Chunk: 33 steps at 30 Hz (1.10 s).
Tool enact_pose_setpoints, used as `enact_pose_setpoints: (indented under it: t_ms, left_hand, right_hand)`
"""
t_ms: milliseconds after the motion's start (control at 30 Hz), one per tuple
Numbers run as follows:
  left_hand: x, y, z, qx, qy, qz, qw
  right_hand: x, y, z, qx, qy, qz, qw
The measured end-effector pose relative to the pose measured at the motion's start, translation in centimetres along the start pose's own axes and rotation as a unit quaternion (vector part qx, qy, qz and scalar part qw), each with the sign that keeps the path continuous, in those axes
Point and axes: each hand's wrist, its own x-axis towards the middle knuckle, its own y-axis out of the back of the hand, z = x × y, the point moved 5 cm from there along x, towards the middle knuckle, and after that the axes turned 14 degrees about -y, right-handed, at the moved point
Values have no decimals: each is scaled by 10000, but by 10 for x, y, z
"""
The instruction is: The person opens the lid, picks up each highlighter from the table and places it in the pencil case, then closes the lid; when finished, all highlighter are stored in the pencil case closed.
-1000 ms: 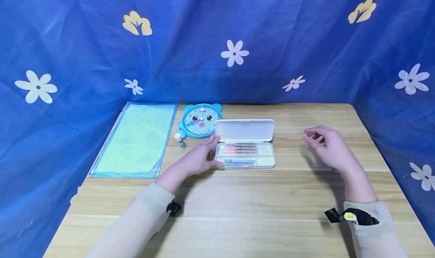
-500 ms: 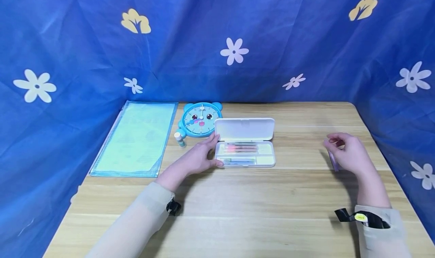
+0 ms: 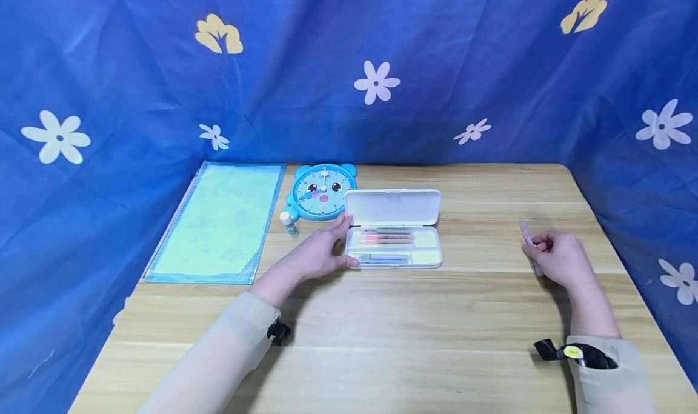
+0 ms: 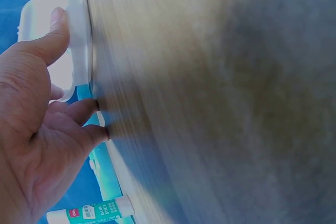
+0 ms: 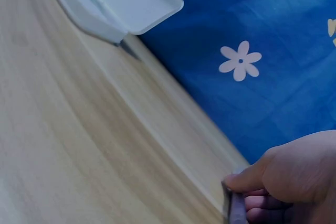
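Observation:
An open white pencil case (image 3: 428,239) lies on the table, its lid tilted back. Several pens (image 3: 387,238), pinkish and bluish, lie in its compartments. My left hand (image 3: 322,253) holds the case by its left end, thumb at the front corner and fingers toward the hinge. In the left wrist view the thumb presses against the white case (image 4: 79,35). Far to the right, my right hand (image 3: 561,257) pinches a slim light-purple pen (image 3: 526,232) between thumb and fingers, close over the tabletop. The right wrist view shows part of this pen (image 5: 237,208) below the thumb.
Behind my left hand stands a blue toy clock (image 3: 324,193) with a face, partly behind the case lid. A small glue stick (image 3: 289,225) is beside it. A blue-edged mesh folder (image 3: 218,223) lies at the left. Blue flowered cloth (image 3: 305,68) hangs behind the table.
My right hand has moved right and slightly down, away from the case, and its fingers have come to pinch the purple pen. My left hand stays on the case.

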Motion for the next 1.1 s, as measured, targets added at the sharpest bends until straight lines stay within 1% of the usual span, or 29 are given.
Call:
enact_pose_setpoints:
  t_ms: [100,200,300,400,467,567,800,967,1100]
  left_hand:
    - [0,-1,0,-19,2,-1,10000]
    - [0,-1,0,-18,-10,10,10000]
    - [0,-1,1,-10,-38,25,10000]
    - [0,-1,1,-2,-67,28,10000]
    - [0,-1,1,1,-69,18,10000]
    - [0,-1,1,1,-55,9,10000]
    - [0,0,0,-39,-29,6,10000]
    - [-1,0,0,-27,-22,-20,10000]
    - [0,1,0,-24,-20,-1,10000]
  right_hand:
    - [0,-3,2,-20,-129,29,9999]
    - [0,-3,2,-92,-153,98,9998]
    - [0,-3,1,-70,-164,79,9998]
    - [-1,0,-4,60,-99,104,9999]
    - [-2,3,-11,152,39,178,9997]
    - [-3,10,-27,237,320,282,9988]
    - [-11,21,-74,278,897,280,9952]
    - [-21,19,-111,321,1344,198,9902]
    - [-30,13,-136,348,1651,-16,9857]
